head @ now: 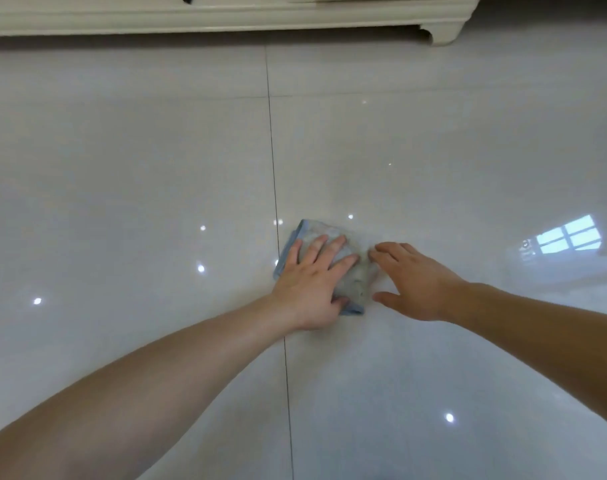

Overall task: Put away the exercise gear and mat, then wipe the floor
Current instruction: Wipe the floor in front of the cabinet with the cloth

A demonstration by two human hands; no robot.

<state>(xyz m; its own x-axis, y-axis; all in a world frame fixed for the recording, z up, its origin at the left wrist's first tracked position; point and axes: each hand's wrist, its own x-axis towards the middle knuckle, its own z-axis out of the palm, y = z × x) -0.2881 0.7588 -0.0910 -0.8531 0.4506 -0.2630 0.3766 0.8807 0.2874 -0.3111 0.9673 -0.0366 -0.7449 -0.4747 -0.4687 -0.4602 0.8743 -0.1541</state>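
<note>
Where cream cabinet (226, 19) stands, glossy floor (122, 168), cloth (321, 232)

A home room; glossy pale floor tiles (156, 168) mirror a window; cream footed cabinet (226, 15) stands behind.

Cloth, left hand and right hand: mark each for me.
cloth (321, 231), head view, bare far part beyond the fingers.
left hand (310, 287), head view, back of the hand.
right hand (418, 282), head view, back of the hand.

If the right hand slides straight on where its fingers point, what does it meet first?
The cloth: the right hand points at its right edge, perhaps touching it. Just beyond, the left hand presses flat on it.
</note>
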